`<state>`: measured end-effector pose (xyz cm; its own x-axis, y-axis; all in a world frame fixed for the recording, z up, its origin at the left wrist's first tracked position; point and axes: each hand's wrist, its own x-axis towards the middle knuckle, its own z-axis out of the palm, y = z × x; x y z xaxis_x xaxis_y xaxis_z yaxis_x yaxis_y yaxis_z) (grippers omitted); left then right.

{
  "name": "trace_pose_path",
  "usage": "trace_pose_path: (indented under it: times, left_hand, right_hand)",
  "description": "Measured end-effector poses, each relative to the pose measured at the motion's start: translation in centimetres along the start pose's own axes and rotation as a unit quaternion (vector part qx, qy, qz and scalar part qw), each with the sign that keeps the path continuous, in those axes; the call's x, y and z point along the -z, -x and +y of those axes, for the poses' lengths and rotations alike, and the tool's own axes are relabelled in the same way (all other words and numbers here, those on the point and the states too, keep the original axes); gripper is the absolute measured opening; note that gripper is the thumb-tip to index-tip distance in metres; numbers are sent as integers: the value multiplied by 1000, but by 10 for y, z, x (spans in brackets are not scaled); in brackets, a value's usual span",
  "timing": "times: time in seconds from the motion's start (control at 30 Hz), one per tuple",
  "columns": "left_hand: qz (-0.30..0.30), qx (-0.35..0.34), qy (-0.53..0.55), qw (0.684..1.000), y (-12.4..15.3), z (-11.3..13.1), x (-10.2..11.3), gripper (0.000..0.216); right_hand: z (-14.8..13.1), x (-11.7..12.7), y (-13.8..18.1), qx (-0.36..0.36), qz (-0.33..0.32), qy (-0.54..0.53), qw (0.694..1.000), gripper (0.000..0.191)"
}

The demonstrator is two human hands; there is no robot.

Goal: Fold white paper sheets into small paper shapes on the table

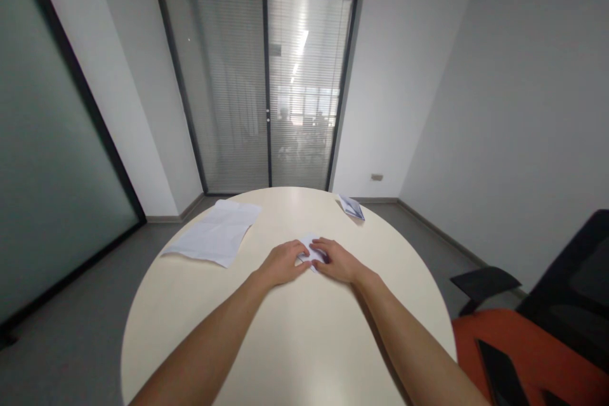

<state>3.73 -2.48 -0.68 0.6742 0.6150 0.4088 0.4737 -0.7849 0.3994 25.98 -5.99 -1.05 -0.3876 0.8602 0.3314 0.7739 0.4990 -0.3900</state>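
A small white piece of paper (311, 256) lies near the middle of the round table, between my two hands. My left hand (284, 264) grips its left side, thumb and fingers curved toward each other. On the opposite side my right hand (335, 261) has its fingers bent over the paper, with the thumb near the front edge. Both hands partly cover the paper, so its full shape and any folds are hidden.
A large creased white sheet (214, 231) lies at the table's left. A folded printed paper (352, 207) sits at the back right of the cream tabletop (295, 342). An orange-seated chair (504, 336) with a black armrest stands to the right.
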Motion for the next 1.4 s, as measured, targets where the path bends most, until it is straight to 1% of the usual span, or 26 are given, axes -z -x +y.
trace_pose_path:
  times: [0.1,0.2,0.27,0.37,0.47,0.57,0.77,0.87,0.97,1.07,1.17,1.27,1.4]
  left_hand:
    - [-5,-11,9,1000,1,0,1,22]
    - [-23,-25,21,999,1,1,2,17]
    - [-32,-31,25,999,1,2,3,15]
    - [-36,-33,27,998,1,5,5,16]
    - [-39,-37,25,998,1,7,7,21]
    - [-45,-42,28,998,2,7,7,24]
    - [-44,-52,31,997,3,2,6,21]
    - [-46,-54,25,997,3,0,5,20]
    - [-43,-48,13,998,2,-2,3,20]
    - [-31,-38,-3,999,1,-4,3,19]
    - [-14,-18,-15,1000,0,-4,4,19]
    - [-4,0,-26,1000,0,-3,5,20]
    - [-7,12,-31,999,1,-2,5,20]
  right_hand:
    - [1,-1,1,0,-5,27,1000,49]
    - [2,-1,0,-2,3,25,1000,44]
    - [2,-1,1,-12,0,27,1000,46]
    - [1,-1,1,-55,-49,37,997,58]
    - [0,0,1,-90,-85,33,992,64]
    - [1,0,0,-91,-81,33,992,63]
    - [6,-1,0,-96,-83,44,991,57]
    - [9,1,2,-94,-71,61,991,53]
    - [10,3,1,-84,-38,82,992,45]
    - [8,6,-1,-39,-25,77,996,37]
    - [2,6,-4,19,-38,56,998,33]
    - [-2,5,-4,47,-49,40,997,35]
    - [-2,4,-1,25,-55,41,997,48]
